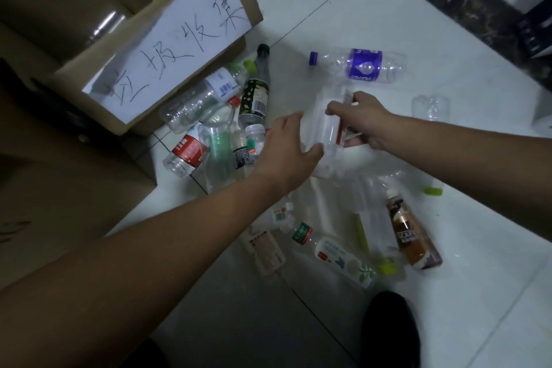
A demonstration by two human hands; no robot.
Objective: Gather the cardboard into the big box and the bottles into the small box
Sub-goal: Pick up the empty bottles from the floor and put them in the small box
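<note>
White tile floor (388, 9), bottles scattered. Your right hand (363, 121) grips a clear bottle (327, 128) at centre; left hand (288, 148) open, touching it. Labelled box (179, 48) at 10 o'clock; purple-label bottle (363, 65) at 1.

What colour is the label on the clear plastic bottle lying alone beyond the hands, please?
Purple, like its cap; the clear plastic bottle shows in the head view.

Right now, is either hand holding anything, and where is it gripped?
The right hand grips a clear plastic bottle around its body, near the label. The left hand touches the bottle's side, open, holding nothing.
</note>
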